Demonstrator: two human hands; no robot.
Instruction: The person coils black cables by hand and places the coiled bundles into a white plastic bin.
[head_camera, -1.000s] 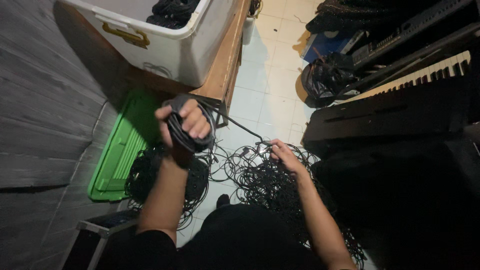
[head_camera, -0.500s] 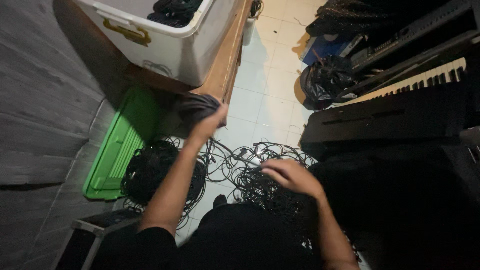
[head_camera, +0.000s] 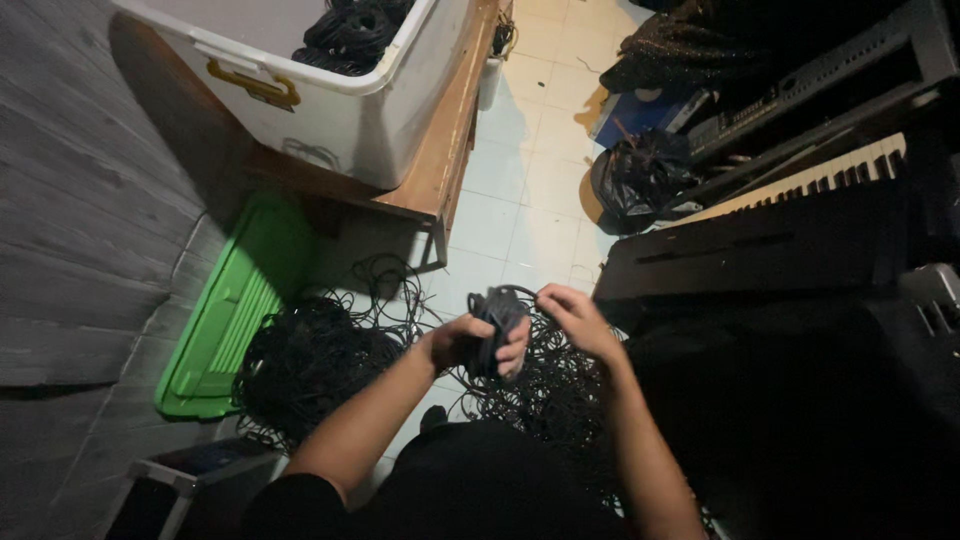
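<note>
Left hand (head_camera: 462, 342): grip clamped on the coiled bundle of black cable (head_camera: 496, 318).
Right hand (head_camera: 575, 318): at the bundle's 3 o'clock, fingers pinched on its loops.
Bundle axis: 12 to 6.

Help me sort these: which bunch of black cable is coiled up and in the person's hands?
The small coil gripped by the left hand, the right hand touching it; the others lie loose on the floor or in the white bin.

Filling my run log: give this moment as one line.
left hand: grips coiled black cable | right hand: touches coil | below: tangled cables on floor | left: green lid
</note>
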